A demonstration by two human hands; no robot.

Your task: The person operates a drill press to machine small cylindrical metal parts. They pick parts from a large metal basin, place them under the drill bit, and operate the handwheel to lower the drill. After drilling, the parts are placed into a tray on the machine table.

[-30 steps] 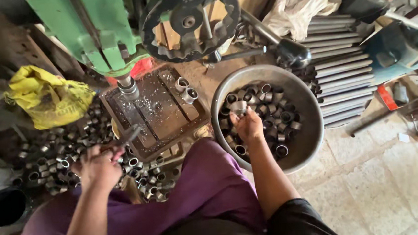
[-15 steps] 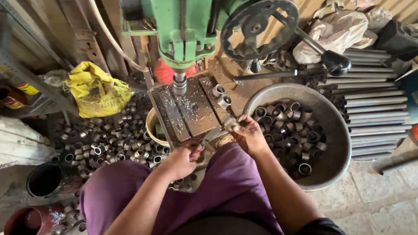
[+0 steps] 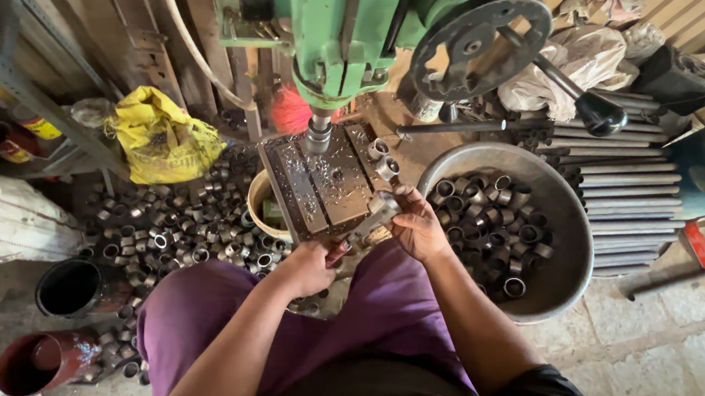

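The left hand [image 3: 308, 267] has its grip wrapped around the handle of a metal clamp tool [image 3: 368, 222], which lies across the front edge of the drill's slotted tabletop [image 3: 323, 188], just below the green drill press [image 3: 349, 33]. The right hand [image 3: 417, 228] pinches a short metal ring [image 3: 387, 202] at the tool's far end, beside the big metal bowl [image 3: 557, 291] full of rings; more rings [image 3: 173, 235] lie heaped on the floor at left.

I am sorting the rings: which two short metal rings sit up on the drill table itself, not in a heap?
The two rings at the drill table's right edge, just above the right hand; the others lie in the basin or floor pile.
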